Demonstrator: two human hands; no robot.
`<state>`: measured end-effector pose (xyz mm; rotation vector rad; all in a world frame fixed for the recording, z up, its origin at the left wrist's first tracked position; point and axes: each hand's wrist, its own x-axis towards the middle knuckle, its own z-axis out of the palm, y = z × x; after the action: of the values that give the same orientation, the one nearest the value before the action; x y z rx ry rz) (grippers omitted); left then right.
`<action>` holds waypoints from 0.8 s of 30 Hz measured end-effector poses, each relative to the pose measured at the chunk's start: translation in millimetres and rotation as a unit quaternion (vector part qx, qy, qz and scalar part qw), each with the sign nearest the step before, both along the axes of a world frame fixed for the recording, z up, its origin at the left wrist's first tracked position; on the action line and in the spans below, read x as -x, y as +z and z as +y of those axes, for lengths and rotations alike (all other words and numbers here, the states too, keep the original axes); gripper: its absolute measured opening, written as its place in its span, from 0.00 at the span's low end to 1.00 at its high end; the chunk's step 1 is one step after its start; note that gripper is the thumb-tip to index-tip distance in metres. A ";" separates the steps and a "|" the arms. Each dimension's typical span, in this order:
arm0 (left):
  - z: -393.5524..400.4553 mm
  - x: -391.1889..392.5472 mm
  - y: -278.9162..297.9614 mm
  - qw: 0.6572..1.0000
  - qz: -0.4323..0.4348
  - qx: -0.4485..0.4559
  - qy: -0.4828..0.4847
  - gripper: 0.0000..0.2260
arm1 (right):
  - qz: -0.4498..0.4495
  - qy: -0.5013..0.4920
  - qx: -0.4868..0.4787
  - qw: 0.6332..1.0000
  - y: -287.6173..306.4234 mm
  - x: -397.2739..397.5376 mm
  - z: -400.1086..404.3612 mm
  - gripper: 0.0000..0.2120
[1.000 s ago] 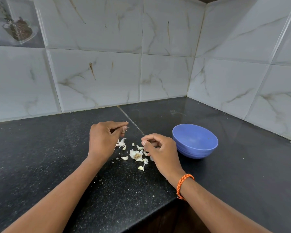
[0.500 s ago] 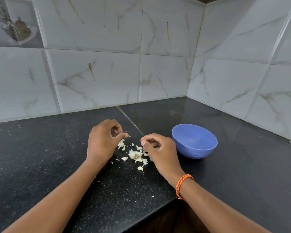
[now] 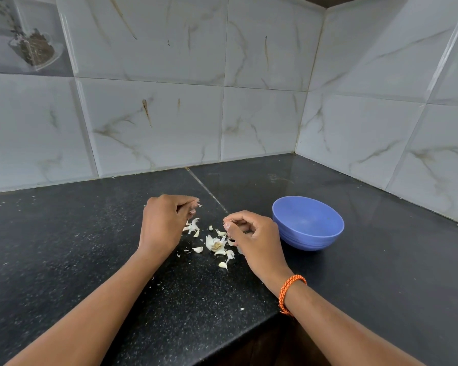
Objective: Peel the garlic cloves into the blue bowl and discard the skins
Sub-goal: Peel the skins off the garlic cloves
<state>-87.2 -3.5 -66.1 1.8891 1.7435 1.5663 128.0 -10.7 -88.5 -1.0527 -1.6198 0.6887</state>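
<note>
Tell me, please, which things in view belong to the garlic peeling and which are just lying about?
Belong to the job:
blue bowl
garlic pieces and skins on the counter
left hand, pinching a small scrap
right hand, fingers curled

Just there:
orange wristband
black counter
tiled wall

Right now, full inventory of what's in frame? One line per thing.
blue bowl: one, blue, on the counter right of the right hand; looks empty.
garlic scraps: a scatter of cloves, skins and a root base, white, on the counter between the hands; count unclear.
counter: one, black speckled, seam running back to the wall.
wall tiles: white marbled, two walls meeting in a corner.
bracelet: one, orange, right wrist.
left hand: fingers curled, pinching a small white piece.
right hand: fingers curled over the scraps; what it holds is hidden.
</note>
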 end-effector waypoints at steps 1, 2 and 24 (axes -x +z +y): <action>1.9 0.7 -2.2 1.000 0.006 -0.002 -0.003 0.09 | 0.000 0.000 0.001 1.000 0.1 0.0 0.0 0.05; 3.6 1.0 -4.0 1.000 0.016 -0.003 -0.007 0.11 | 0.001 0.001 0.002 1.000 0.0 0.1 0.1 0.05; 2.3 -3.3 -6.2 0.998 0.047 0.019 -0.048 0.05 | -0.006 -0.011 -0.016 1.000 -2.4 -0.2 2.3 0.06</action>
<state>-84.0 -1.2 -72.4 2.0258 1.6790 1.4233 128.1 -8.4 -90.9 -1.0517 -1.6212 0.6413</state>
